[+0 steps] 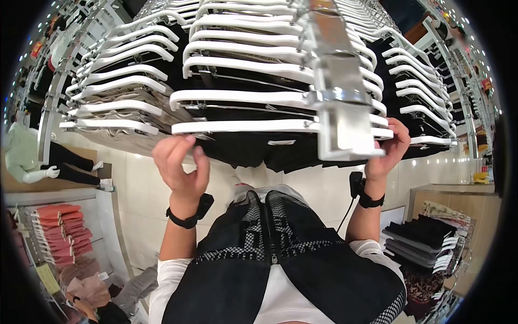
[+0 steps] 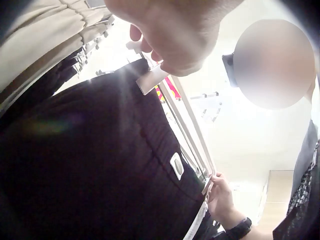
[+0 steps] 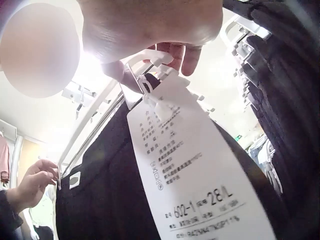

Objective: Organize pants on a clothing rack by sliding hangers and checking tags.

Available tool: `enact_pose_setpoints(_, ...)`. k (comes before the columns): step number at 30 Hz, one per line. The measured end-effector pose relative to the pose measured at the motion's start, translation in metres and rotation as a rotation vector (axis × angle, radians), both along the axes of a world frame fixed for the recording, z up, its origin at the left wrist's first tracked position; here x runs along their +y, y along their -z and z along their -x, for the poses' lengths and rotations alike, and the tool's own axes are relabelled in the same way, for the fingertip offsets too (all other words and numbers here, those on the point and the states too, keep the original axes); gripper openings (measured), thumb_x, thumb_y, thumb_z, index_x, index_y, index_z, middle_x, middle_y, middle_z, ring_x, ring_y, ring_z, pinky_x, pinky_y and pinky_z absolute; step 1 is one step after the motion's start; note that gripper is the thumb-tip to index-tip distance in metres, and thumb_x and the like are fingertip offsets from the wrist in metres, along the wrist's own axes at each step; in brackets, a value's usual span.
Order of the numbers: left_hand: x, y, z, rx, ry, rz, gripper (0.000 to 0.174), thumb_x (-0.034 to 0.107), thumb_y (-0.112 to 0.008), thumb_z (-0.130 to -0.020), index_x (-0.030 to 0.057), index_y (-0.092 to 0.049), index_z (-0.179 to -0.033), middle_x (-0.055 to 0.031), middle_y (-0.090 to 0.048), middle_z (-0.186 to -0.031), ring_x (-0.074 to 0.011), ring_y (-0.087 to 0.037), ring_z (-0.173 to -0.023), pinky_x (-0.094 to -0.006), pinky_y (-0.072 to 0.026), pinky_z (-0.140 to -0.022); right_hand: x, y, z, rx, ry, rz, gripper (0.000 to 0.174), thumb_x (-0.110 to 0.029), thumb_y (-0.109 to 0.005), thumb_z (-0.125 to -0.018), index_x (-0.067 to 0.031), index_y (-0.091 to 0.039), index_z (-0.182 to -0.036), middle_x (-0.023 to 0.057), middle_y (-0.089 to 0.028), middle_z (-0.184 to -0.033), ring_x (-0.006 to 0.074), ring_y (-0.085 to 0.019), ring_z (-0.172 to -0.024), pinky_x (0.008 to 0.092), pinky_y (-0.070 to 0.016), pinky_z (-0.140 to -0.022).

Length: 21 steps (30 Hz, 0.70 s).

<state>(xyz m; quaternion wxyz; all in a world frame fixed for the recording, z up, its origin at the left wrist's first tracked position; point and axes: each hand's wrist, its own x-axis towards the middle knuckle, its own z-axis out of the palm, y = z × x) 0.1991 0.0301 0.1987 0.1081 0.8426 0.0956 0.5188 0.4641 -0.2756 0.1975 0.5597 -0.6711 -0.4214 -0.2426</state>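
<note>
A white hanger (image 1: 243,127) at the front of a full rack carries a black garment (image 2: 100,165). My left hand (image 1: 186,148) pinches the hanger's left end, seen from across in the right wrist view as the left hand (image 3: 35,181). My right hand (image 1: 395,139) grips the right end, where fingers (image 3: 176,55) curl at the clip. A white size tag (image 3: 190,170) hangs from that end. In the left wrist view the right hand (image 2: 220,196) holds the far end, and a small hard tag (image 2: 176,165) sits on the garment.
Behind the front hanger hang several more white hangers (image 1: 237,65) with dark clothes on a metal rail arm (image 1: 337,81). Beige garments (image 1: 124,116) hang at the left, more black ones (image 1: 415,97) at the right. Folded clothes (image 1: 421,237) lie on a low display; a mannequin (image 1: 24,156) stands left.
</note>
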Motion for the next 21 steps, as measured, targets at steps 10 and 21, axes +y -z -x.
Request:
enact_pose_setpoints(10, 0.051, 0.023, 0.002, -0.048, 0.295, -0.062, 0.049, 0.006, -0.068, -0.082, 0.0081, -0.053, -0.129, -0.0121, -0.049, -0.124, -0.0279, -0.054, -0.103, -0.0424, -0.0486, -0.090, 0.018, 0.014, 0.041, 0.193, 0.419, 0.036, 0.057, -0.019, -0.068, -0.095, -0.0008, -0.041, -0.141, 0.0167, -0.051, -0.133, 0.0252, -0.055, -0.121, 0.0397, -0.0444, -0.107)
enact_pose_setpoints(21, 0.059, 0.019, -0.019, -0.056, 0.698, 0.276, 0.050, 0.037, -0.064, -0.098, 0.0025, -0.051, -0.131, -0.0155, -0.063, -0.107, -0.0305, -0.065, -0.096, -0.0418, -0.0532, -0.086, 0.025, -0.003, 0.084, 0.276, 0.529, 0.052, 0.077, -0.023, -0.077, -0.089, -0.0037, -0.036, -0.152, 0.0166, -0.049, -0.144, 0.0266, -0.048, -0.135, 0.0420, -0.0368, -0.116)
